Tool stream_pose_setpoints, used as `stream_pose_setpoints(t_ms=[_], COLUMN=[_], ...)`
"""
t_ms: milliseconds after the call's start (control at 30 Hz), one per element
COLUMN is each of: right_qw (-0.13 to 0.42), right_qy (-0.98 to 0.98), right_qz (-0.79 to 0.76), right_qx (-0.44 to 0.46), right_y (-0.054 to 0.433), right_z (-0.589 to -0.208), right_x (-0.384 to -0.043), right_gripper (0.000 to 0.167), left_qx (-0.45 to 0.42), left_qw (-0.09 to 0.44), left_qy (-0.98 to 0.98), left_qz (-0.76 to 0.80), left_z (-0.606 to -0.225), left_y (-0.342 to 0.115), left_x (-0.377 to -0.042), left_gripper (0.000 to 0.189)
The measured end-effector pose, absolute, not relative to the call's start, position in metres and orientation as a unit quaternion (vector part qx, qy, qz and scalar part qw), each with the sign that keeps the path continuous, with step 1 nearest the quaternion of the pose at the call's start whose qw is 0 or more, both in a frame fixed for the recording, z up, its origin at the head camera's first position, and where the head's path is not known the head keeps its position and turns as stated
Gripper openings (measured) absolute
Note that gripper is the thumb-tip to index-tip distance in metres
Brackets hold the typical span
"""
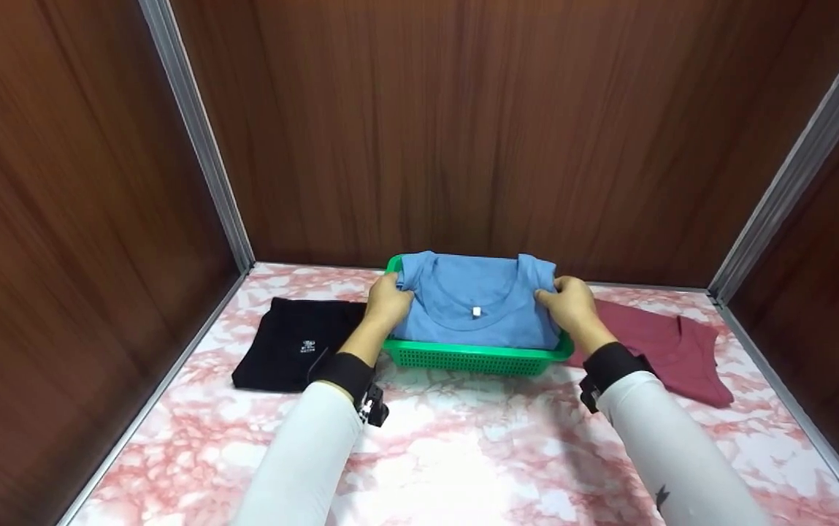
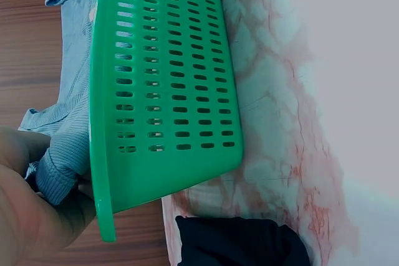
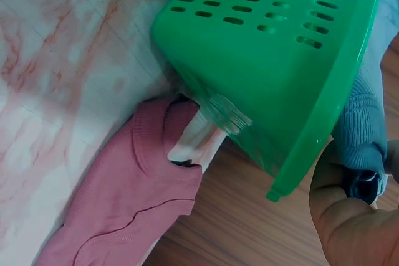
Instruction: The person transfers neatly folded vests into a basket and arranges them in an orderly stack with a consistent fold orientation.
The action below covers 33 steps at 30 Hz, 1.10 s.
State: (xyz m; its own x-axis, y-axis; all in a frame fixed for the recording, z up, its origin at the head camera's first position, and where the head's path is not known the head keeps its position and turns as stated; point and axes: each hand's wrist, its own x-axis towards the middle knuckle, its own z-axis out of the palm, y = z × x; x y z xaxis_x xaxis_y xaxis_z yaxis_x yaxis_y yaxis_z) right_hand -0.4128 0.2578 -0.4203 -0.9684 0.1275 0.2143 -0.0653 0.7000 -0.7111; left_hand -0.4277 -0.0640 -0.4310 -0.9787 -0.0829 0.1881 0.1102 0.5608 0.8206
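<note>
A folded blue shirt [image 1: 474, 325] with a round neckline and a small white tag lies over the green plastic basket [image 1: 474, 358]. My left hand [image 1: 388, 301] pinches the shirt's left edge between thumb and fingers. At the opposite edge my right hand [image 1: 571, 303] grips the cloth the same way. In the left wrist view, a bunched ribbed edge of the blue shirt [image 2: 65, 154] sits in the fingers just outside the basket rim. The right wrist view has the sleeve edge of the blue shirt [image 3: 363, 132] held beside the rim.
A folded black garment [image 1: 295, 343] with a small white print lies left of the basket. To the right, partly behind the right forearm, is a maroon garment [image 1: 667, 351]. Brown wood-look panels [image 1: 463, 131] surround the pink-and-white marbled table [image 1: 448, 453] at the back and sides.
</note>
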Motion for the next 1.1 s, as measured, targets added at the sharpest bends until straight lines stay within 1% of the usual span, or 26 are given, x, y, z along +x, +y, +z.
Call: stream_pose_setpoints(t_ms=[167, 367, 433, 633, 900, 1100], right_qw=[0.136, 0.128, 0.123, 0.130, 0.134, 0.131], right_qy=[-0.913, -0.907, -0.908, -0.911, -0.912, -0.916], right_qz=[0.385, 0.400, 0.400, 0.392, 0.389, 0.380], right_qx=[-0.014, -0.017, -0.020, -0.021, -0.008, -0.003], right_y=[0.257, 0.256, 0.256, 0.257, 0.258, 0.259], right_z=[-0.423, -0.425, -0.426, -0.429, -0.435, -0.436], right_x=[-0.415, -0.415, -0.415, -0.415, -0.417, -0.418], right_gripper=[0.037, 0.039, 0.037, 0.030, 0.040, 0.040], left_qx=[0.000, 0.001, 0.003, 0.011, 0.014, 0.005], left_qw=[0.112, 0.134, 0.137, 0.130, 0.125, 0.123], left_qy=[-0.884, -0.886, -0.886, -0.891, -0.897, -0.898], left_qz=[-0.454, -0.443, -0.442, -0.434, -0.424, -0.423], left_z=[-0.434, -0.436, -0.437, -0.441, -0.445, -0.446], left_y=[-0.062, -0.062, -0.062, -0.061, -0.059, -0.059], left_x=[-0.430, -0.433, -0.434, -0.439, -0.440, -0.439], left_gripper=[0.033, 0.017, 0.015, 0.022, 0.024, 0.018])
